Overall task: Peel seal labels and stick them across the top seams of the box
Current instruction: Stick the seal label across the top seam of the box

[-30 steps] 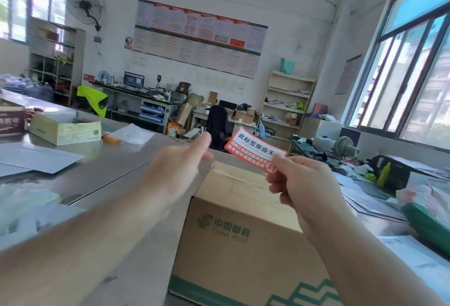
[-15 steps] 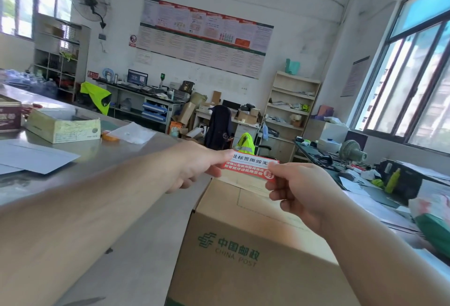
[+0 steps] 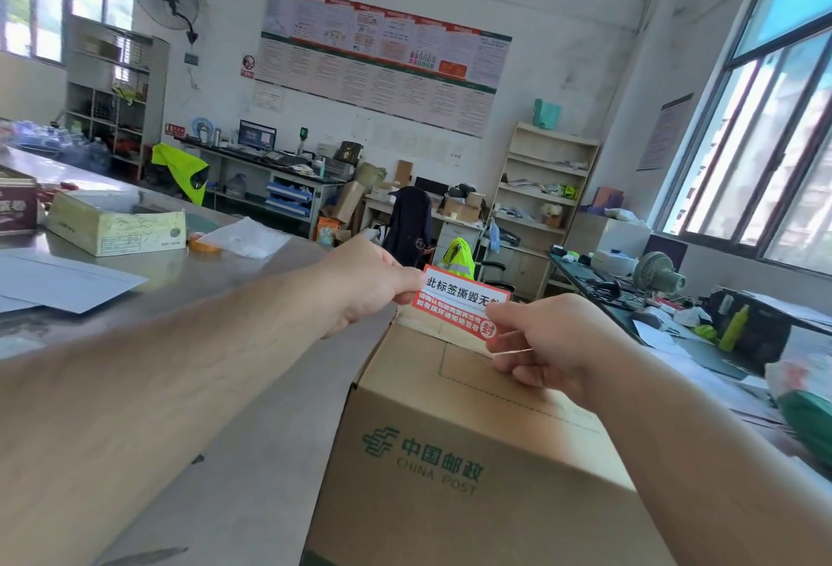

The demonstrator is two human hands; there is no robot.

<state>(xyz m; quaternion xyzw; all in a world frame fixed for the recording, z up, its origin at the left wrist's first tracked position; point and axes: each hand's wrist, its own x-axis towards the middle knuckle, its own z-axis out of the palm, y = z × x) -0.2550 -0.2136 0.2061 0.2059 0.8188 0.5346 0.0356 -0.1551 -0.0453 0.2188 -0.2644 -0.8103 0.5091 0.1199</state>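
Observation:
A brown cardboard box (image 3: 454, 444) with green China Post print stands on the metal table in front of me. A red and white seal label (image 3: 459, 302) is held just above the box's far top edge, over a taped seam. My left hand (image 3: 364, 284) pinches the label's left end. My right hand (image 3: 553, 340) pinches its right end, fingers curled over the box top. Whether the label touches the cardboard is hidden by my hands.
The steel table (image 3: 252, 376) runs left of the box. On it lie a pale carton (image 3: 117, 223), a dark red box (image 3: 15, 205), white sheets (image 3: 67, 282) and a plastic bag (image 3: 245, 236). Cluttered desks, a small fan (image 3: 657, 273) and green bags sit to the right.
My left hand closed in from open and took the label's left end. Both hands brought the label down and level toward the box's far top edge.

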